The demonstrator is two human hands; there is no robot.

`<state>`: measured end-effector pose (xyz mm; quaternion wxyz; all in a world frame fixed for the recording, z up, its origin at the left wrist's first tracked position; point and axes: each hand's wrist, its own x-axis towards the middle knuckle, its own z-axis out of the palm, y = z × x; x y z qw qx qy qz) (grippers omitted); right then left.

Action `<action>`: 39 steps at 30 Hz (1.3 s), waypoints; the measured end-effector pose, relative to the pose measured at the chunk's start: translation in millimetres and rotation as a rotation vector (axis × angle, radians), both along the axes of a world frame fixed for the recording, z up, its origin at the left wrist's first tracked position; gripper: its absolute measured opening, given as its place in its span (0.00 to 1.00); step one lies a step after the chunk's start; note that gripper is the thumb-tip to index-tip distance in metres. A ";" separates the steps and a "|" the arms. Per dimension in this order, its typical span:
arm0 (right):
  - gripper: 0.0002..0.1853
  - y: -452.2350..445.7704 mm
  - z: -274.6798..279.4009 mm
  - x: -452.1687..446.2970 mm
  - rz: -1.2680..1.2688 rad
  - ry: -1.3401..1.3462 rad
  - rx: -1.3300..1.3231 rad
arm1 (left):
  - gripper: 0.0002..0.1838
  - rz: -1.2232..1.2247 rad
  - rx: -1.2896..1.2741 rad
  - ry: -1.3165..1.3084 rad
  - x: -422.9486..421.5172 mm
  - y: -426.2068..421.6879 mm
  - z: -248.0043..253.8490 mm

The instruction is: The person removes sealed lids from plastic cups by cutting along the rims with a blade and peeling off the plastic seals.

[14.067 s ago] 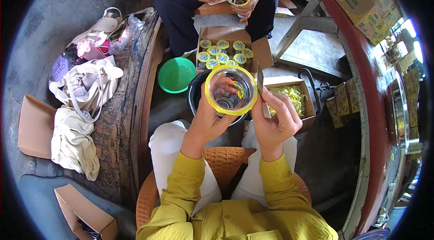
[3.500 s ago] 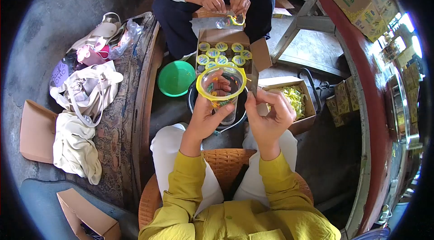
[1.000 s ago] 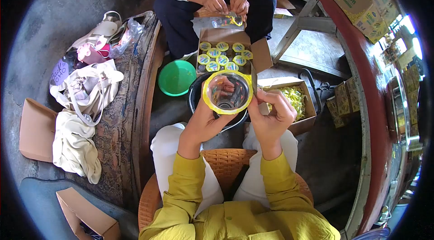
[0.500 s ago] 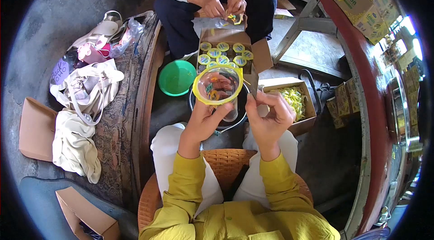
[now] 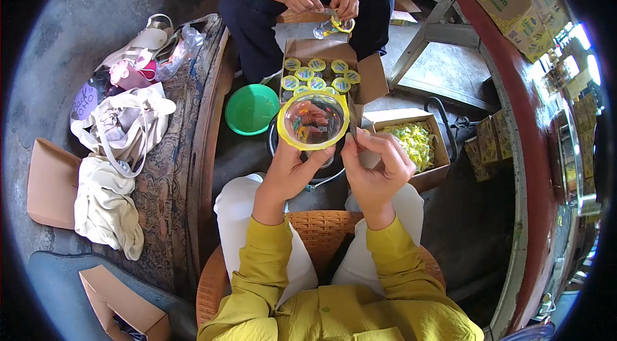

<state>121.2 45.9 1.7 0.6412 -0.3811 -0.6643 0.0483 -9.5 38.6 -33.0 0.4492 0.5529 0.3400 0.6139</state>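
Note:
My left hand (image 5: 288, 170) grips a clear plastic cup (image 5: 313, 119) by its side, its round mouth with a yellow rim turned up toward me. Reddish shapes show through the clear plastic. Close to the cup's right edge, my right hand (image 5: 379, 164) pinches a thin, dark, blade-like strip (image 5: 354, 121), upright against or very near the yellow rim; contact is hard to tell. Beyond the cup, a cardboard box (image 5: 321, 50) holds several yellow-lidded cups (image 5: 316, 65). Under my hands, a dark round tub is partly hidden.
A green basin (image 5: 252, 109) sits left of the box. On the right, a carton (image 5: 432, 177) holds yellow shreds (image 5: 413, 145). Opposite, a co-worker's hands (image 5: 321, 0) handle another yellow-rimmed cup (image 5: 335, 27). Bags (image 5: 125, 122) lie on the bench at left.
My right hand and the strip have moved slightly left, closer to the cup's rim. The cup has shifted a little right. The co-worker's cup now hangs lower and shows more clearly.

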 end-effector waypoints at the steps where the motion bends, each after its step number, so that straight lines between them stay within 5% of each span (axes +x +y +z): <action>1: 0.08 0.6 -0.2 0.3 -0.003 0.001 0.005 | 0.34 0.001 0.011 0.034 -1.2 0.8 -0.3; 14: 0.09 8.0 -5.0 8.2 0.021 0.089 -0.039 | 0.35 -0.010 0.115 0.216 4.0 -1.8 5.9; 23: 0.08 3.3 -2.1 5.5 0.088 0.191 -0.074 | 0.32 -0.194 -0.056 -0.184 5.4 -4.3 11.0; 39: 0.07 1.2 0.3 2.4 0.061 0.101 -0.078 | 0.32 -0.188 -0.079 -0.145 -0.3 -7.0 13.5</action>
